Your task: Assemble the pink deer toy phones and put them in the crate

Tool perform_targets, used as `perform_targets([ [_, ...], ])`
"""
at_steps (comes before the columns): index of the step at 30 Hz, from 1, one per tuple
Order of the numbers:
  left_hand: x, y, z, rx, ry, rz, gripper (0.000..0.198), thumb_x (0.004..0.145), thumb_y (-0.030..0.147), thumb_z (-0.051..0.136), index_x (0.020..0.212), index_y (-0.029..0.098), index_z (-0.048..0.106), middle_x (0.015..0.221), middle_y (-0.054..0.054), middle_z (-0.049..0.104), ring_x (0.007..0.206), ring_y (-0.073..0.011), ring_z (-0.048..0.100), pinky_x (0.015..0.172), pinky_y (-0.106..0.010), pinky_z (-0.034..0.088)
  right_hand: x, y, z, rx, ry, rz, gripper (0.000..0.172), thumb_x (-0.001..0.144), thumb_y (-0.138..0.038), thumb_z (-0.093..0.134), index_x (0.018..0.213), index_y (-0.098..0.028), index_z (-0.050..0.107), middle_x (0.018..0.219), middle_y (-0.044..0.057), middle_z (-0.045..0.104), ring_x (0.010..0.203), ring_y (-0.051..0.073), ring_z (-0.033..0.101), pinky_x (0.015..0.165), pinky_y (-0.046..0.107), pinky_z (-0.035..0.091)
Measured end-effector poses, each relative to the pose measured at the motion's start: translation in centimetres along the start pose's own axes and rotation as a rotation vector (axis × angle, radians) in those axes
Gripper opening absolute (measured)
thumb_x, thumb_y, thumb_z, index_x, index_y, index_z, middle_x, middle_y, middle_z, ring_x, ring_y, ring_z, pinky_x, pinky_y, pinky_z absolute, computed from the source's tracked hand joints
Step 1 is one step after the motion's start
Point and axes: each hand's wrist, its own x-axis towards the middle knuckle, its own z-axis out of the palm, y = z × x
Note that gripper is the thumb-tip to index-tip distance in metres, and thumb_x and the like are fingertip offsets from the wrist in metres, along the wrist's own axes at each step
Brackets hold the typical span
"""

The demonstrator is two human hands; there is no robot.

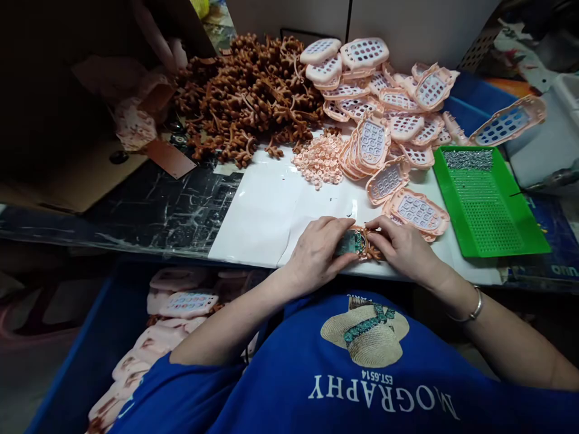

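Note:
At the front edge of the table, my left hand (320, 252) grips a small pink plastic shell between thumb and fingers. A green circuit board (349, 242) lies inside that shell, facing up. My right hand (404, 248) is closed at the shell's right end, thumb and forefinger pinched together; what sits between those fingertips is too small to make out. Beneath them a brown antler-shaped piece (374, 253) sticks out of the shell. Just beyond my right hand lie pink shells with white keypads (418, 212).
Behind are a heap of brown antler-shaped pieces (253, 90), small pink parts (319, 158) and stacked pink keypad shells (373, 141). A green tray (497, 232) with screws (468, 159) stands right. Below left, a blue bin (85, 355) holds pink pieces. Another person's hand (174, 55) shows at upper left.

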Motion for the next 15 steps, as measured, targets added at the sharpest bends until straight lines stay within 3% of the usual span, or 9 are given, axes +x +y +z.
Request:
perform_targets([
  [5,0.0,-0.2,-0.4,-0.004,-0.120,0.018,0.075,0.086,0.047,0.071,0.147,0.018,0.040,0.138,-0.018,0.057,0.124,-0.0336,0.053,0.103,-0.052,0.044,-0.9,0.0,0.7,0.007,0.172,-0.053,0.030,0.094,-0.028,0.060,0.120,-0.013,0.063,0.072,0.004,0.073,0.064,0.021,0.070,0.065,0.032,0.053],
  [9,-0.2,0.4,-0.6,-0.266,0.045,-0.149,0.072,0.086,0.041,0.071,0.148,0.024,0.039,0.132,-0.013,0.059,0.121,-0.0289,0.056,0.104,-0.047,0.045,-2.7,-0.2,0.5,0.162,0.533,-0.208,0.025,0.096,-0.025,0.057,0.120,-0.018,0.061,0.075,0.002,0.071,0.057,0.013,0.064,0.060,0.027,0.054],
  [10,-0.1,0.8,-0.6,-0.402,0.095,-0.208,0.072,0.087,0.043,0.069,0.149,0.026,0.036,0.135,-0.012,0.056,0.124,-0.0280,0.055,0.106,-0.046,0.044,-3.1,-0.4,0.4,0.206,0.570,-0.242,0.025,0.096,-0.024,0.057,0.121,-0.020,0.060,0.080,0.002,0.072,0.061,0.013,0.065,0.063,0.027,0.055],
  [12,0.4,1.8,-0.1,-0.695,0.165,-0.276,0.070,0.091,0.047,0.063,0.151,0.030,0.031,0.145,-0.010,0.049,0.135,-0.0269,0.048,0.112,-0.045,0.041,-3.6,-1.0,0.3,0.282,0.517,-0.312,0.037,0.095,-0.030,0.061,0.130,-0.022,0.055,0.102,0.007,0.073,0.082,0.016,0.071,0.075,0.031,0.060],
  [15,1.7,3.6,1.5,-0.992,0.198,-0.253,0.065,0.094,0.052,0.055,0.150,0.033,0.026,0.156,-0.008,0.037,0.146,-0.0258,0.035,0.116,-0.044,0.038,-3.5,-1.6,0.3,0.376,0.369,-0.364,0.068,0.089,-0.043,0.068,0.147,-0.024,0.038,0.143,0.016,0.055,0.124,0.027,0.061,0.103,0.046,0.055],
])
